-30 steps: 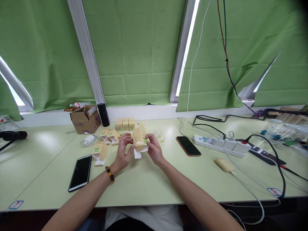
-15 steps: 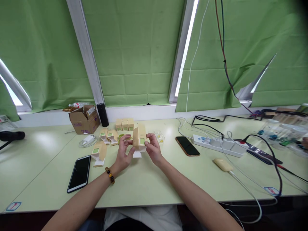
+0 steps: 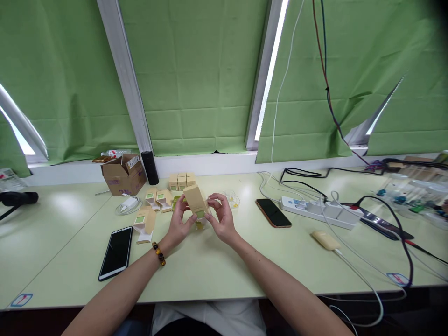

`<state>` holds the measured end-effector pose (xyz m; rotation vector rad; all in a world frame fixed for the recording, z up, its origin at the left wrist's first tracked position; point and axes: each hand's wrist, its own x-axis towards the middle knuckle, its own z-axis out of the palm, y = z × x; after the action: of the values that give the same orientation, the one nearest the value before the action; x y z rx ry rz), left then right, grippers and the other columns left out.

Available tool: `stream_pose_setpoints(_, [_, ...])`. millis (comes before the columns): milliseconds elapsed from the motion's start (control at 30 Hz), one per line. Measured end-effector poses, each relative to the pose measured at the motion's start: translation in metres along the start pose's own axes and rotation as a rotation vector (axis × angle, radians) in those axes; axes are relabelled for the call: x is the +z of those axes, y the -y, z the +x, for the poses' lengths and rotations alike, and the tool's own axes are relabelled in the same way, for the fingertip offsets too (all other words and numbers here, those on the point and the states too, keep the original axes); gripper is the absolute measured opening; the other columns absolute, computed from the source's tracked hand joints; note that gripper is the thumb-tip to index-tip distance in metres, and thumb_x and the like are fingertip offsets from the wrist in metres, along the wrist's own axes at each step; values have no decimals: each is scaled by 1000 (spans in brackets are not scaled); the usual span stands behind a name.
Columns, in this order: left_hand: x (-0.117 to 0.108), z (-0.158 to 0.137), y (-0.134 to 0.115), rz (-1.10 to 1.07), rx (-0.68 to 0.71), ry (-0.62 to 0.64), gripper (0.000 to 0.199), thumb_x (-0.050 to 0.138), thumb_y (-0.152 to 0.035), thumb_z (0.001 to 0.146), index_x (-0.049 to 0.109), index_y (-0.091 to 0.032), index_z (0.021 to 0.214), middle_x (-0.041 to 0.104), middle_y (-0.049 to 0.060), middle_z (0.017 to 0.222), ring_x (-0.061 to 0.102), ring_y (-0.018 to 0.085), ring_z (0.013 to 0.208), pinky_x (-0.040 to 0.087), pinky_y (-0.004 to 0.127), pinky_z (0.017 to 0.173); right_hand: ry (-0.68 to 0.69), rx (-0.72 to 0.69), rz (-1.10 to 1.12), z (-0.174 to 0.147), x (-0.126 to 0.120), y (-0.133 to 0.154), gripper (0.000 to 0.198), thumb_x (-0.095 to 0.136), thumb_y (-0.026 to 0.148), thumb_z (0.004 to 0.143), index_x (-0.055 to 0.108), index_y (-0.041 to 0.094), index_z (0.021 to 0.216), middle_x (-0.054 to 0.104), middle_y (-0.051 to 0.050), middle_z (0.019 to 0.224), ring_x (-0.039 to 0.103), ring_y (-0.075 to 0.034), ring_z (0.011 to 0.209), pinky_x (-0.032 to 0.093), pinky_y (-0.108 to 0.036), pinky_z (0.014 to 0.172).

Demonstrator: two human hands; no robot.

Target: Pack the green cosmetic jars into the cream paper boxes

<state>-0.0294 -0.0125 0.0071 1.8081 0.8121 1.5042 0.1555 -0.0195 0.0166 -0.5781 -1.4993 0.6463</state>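
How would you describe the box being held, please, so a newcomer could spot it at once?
On the green table, find the two forearms meeting mid-table. Between the left hand and right hand sits a small tan box with a green label. Unlike the other boxes resting behind, it is lifted and tilted.

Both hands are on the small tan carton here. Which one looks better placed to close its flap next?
Probably the right hand: its fingertips sit at the upper edge of the small tan carton, pinching near the top, while the left hand wraps the carton's side and steadies it. The flap itself is hard to make out.
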Motion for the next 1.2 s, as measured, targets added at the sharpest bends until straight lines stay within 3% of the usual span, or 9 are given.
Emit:
stream_pose_setpoints(67, [-2,0,-3,98,55,-29,72,71,-41,90,37,-27,152,59,14,140,57,29,130,48,48,108,7,-89,-117,0,-2,4,47,67,36,88,47,28,130,52,-13,134,59,-30,122,50,-52,108])
stream_pose_setpoints(167, [-4,-1,-12,293,251,-67,53,69,-37,91,51,-28,139,61,13,137,56,31,131,47,52,110,7,-179,-302,-1,-4,8,52,63,28,86,49,28,136,53,-14,137,50,-35,134,44,-58,112])
stream_pose_setpoints(367, [-6,-3,-19,607,731,-124,36,69,-23,88,53,-31,118,57,12,136,57,31,124,50,55,102,-103,-278,-435,-2,-5,1,56,60,20,82,46,28,136,52,-14,133,51,-35,130,46,-61,108])
stream_pose_setpoints(467, [-7,-4,-15,683,856,-180,33,72,-16,83,56,-29,109,51,9,134,54,29,123,51,50,98,-125,-328,-426,-1,-4,-2,58,60,17,82,45,27,136,52,-13,130,52,-33,126,48,-60,105])
stream_pose_setpoints(700, [-10,-4,-8,760,851,-229,36,70,-17,82,53,-33,109,48,7,128,53,28,116,51,51,95,-145,-367,-452,-2,-3,-2,53,60,18,86,45,27,136,53,-14,128,52,-34,124,49,-60,104])
stream_pose_setpoints(1200, [-8,-3,-8,676,779,-172,38,73,-23,83,51,-30,112,51,9,133,51,33,131,48,59,104,-57,-485,-411,-1,-2,-1,60,59,15,86,41,29,141,49,-15,147,44,-37,143,44,-67,112])
